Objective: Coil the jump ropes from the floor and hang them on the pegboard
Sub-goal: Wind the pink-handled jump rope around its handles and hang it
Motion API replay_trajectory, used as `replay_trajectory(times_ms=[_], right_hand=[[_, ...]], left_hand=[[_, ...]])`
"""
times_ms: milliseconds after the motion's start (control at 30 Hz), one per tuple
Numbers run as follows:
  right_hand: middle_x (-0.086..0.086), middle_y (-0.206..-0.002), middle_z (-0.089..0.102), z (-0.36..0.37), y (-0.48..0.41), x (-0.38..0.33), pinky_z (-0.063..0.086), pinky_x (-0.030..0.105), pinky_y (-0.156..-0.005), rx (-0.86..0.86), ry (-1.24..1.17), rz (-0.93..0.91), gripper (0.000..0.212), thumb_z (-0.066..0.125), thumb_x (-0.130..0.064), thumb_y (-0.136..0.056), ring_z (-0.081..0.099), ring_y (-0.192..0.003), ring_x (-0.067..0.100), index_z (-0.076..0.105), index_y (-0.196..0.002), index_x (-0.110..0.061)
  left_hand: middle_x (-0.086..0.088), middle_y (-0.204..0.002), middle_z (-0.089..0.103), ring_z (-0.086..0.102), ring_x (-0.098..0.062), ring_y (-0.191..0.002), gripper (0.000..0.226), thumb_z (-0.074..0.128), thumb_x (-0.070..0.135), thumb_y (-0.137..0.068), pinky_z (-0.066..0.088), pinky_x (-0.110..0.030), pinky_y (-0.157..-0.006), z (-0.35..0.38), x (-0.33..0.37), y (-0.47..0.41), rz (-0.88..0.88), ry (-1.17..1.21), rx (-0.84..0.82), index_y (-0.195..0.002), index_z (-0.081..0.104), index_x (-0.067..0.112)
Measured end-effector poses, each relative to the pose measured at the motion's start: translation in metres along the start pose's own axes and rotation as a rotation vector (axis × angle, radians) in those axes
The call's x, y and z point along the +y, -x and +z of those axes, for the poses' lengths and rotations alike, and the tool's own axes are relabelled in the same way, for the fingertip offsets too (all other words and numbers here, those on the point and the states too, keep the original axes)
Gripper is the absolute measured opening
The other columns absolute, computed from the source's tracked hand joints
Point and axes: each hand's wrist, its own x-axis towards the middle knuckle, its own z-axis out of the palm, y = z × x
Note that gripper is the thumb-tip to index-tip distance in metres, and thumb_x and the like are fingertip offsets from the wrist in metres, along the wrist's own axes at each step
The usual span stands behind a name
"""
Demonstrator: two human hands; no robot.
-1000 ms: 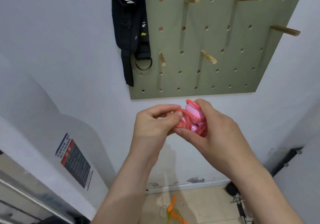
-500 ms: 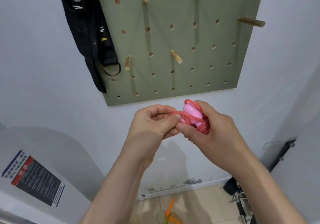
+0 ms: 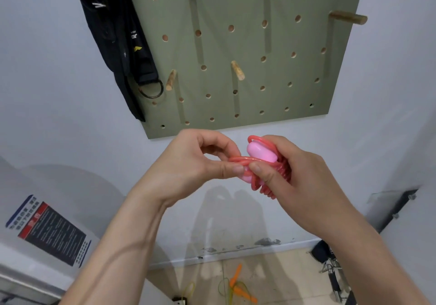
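Note:
A pink jump rope (image 3: pixel 260 152), coiled tight around its pink handles, sits in front of the wall just below the green pegboard (image 3: pixel 278 73). My right hand (image 3: pixel 295 174) grips the coil, thumb pressed on its front. My left hand (image 3: pixel 198 165) pinches a strand of the red-pink cord at the coil's left side. Wooden pegs stick out of the board: one short peg (image 3: pixel 237 70) at the middle, one (image 3: pixel 171 80) at the lower left and a long one (image 3: pixel 349 17) at the right. On the floor below lies a second rope (image 3: pixel 233 288) with orange handles and a yellow-green cord.
A black strap with a metal ring (image 3: pixel 132 52) hangs over the pegboard's left edge. A white unit with a printed label (image 3: pixel 49 231) stands at the lower left. Dark metal gear (image 3: pixel 332 274) lies on the floor at the lower right, by the wall's baseboard.
My view has swung right and closer, so the pegboard sits further left and larger. Both hands keep the pink rope; my left fingers have pulled a strand out to the left.

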Motion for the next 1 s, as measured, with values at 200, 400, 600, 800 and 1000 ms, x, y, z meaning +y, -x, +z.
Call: replay_trajectory(times_ms=[200, 400, 600, 800, 1000], right_hand=[[-0.020, -0.075, 0.067, -0.002, -0.002, -0.009, 0.054, 0.035, -0.068, -0.021, -0.021, -0.022, 0.028, 0.054, -0.047, -0.088, 0.065, -0.068, 0.003, 0.052, -0.116, -0.042], [-0.015, -0.083, 0.066, 0.006, -0.003, -0.015, 0.053, 0.039, -0.070, 0.100, 0.078, -0.013, 0.047, 0.045, -0.069, -0.079, 0.064, -0.078, 0.010, 0.047, -0.117, -0.042], [-0.016, -0.087, 0.065, 0.000, -0.007, -0.023, 0.050, 0.038, -0.065, 0.086, 0.409, -0.092, 0.045, 0.040, -0.073, -0.081, 0.059, -0.078, 0.014, 0.044, -0.113, -0.042], [-0.018, -0.077, 0.066, -0.014, -0.023, -0.039, 0.051, 0.039, -0.069, 0.025, 0.280, 0.040, 0.042, 0.042, -0.073, -0.078, 0.063, -0.077, 0.008, 0.044, -0.105, -0.041], [-0.017, -0.091, 0.059, -0.005, -0.023, -0.047, 0.048, 0.034, -0.065, 0.120, 0.518, -0.078, 0.038, 0.032, -0.074, -0.083, 0.060, -0.078, 0.015, 0.031, -0.106, -0.044]], left_hand=[[0.007, -0.062, 0.059, 0.053, -0.011, -0.060, 0.030, 0.077, -0.001, -0.073, 0.048, -0.028, -0.062, 0.010, 0.001, 0.000, 0.089, -0.189, 0.130, -0.068, 0.059, 0.022], [0.008, -0.078, 0.061, 0.057, -0.014, -0.071, 0.019, 0.060, 0.009, -0.078, 0.048, -0.031, -0.059, 0.023, -0.006, 0.004, 0.164, -0.195, 0.298, -0.081, 0.057, 0.027], [-0.004, -0.077, 0.071, 0.057, -0.012, -0.065, 0.036, 0.068, -0.006, -0.074, 0.045, -0.031, -0.059, 0.016, -0.004, 0.003, 0.072, -0.125, 0.324, -0.066, 0.060, 0.028], [0.009, -0.074, 0.069, 0.063, -0.007, -0.070, 0.011, 0.063, 0.010, -0.069, 0.053, -0.032, -0.065, 0.017, 0.010, 0.003, 0.366, -0.499, 0.526, -0.077, 0.067, 0.017], [-0.014, -0.074, 0.072, 0.070, -0.022, -0.072, 0.007, 0.075, 0.002, -0.076, 0.055, -0.035, -0.075, -0.011, 0.030, -0.007, 0.055, 0.128, 0.319, -0.072, 0.070, 0.003]])
